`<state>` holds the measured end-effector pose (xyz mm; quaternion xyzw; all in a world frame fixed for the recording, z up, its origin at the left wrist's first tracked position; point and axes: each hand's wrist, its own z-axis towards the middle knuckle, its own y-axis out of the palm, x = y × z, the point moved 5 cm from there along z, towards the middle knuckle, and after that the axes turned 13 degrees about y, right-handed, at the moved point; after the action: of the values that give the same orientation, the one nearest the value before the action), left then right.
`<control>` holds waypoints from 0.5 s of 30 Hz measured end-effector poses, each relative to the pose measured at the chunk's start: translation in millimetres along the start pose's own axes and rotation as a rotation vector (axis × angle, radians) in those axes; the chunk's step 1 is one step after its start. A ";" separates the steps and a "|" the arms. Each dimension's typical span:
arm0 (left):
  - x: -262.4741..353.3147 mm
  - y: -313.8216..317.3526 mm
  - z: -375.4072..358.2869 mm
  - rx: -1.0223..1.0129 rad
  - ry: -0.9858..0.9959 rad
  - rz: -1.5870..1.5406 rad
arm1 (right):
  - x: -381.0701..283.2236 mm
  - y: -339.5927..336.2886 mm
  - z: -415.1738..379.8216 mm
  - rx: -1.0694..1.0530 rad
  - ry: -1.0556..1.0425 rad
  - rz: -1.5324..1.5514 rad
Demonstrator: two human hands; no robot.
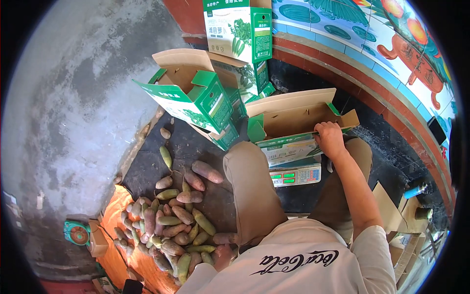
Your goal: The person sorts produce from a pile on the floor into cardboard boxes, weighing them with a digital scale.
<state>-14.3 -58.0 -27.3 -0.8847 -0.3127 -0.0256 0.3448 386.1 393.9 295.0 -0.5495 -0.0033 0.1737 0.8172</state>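
My right hand (330, 139) is at the near right edge of an open green and white cardboard box (289, 151), its fingers curled over the rim. The box sits on a scale (296, 175) with lit green displays, between my knees. Only brown cardboard shows inside the box. Low on the left, my left hand (223, 257) is beside the pile of green and purplish radishes (171, 230), close to a purplish one (225, 238). Its fingers are blurred and partly hidden, so what it holds is unclear.
Another open box (196, 100) stands left of the scale on more boxes, with a further stack (240, 34) behind. An orange sheet (115, 245) lies under part of the pile. A small green fan-like object (77, 232), a blue bottle (415, 191) and loose cardboard (384, 206) are at the sides.
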 end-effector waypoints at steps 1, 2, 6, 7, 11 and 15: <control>0.7 0.3 -0.6 -0.004 0.001 0.000 | 0.6 0.5 -0.2 -0.001 0.003 -0.001; 0.9 -0.7 -0.5 -0.005 0.001 0.000 | 1.0 1.1 -0.2 -0.002 0.005 -0.001; 2.9 -4.3 -1.3 -0.011 -0.002 0.008 | 0.3 -1.6 -0.3 -0.010 0.005 0.008; 3.3 -4.4 -2.3 -0.015 -0.002 0.015 | 0.5 -1.7 -0.7 -0.010 0.003 0.006; 5.9 -8.1 -2.8 -0.019 0.000 0.025 | 1.7 -0.6 -1.8 -0.023 0.004 0.001; 7.9 -11.2 -5.2 -0.030 -0.001 0.033 | 1.5 -2.5 -2.4 -0.027 0.005 0.010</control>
<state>-13.4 -50.6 -14.6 -0.8949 -0.2976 -0.0243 0.3318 388.7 391.3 296.1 -0.5610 -0.0008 0.1765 0.8088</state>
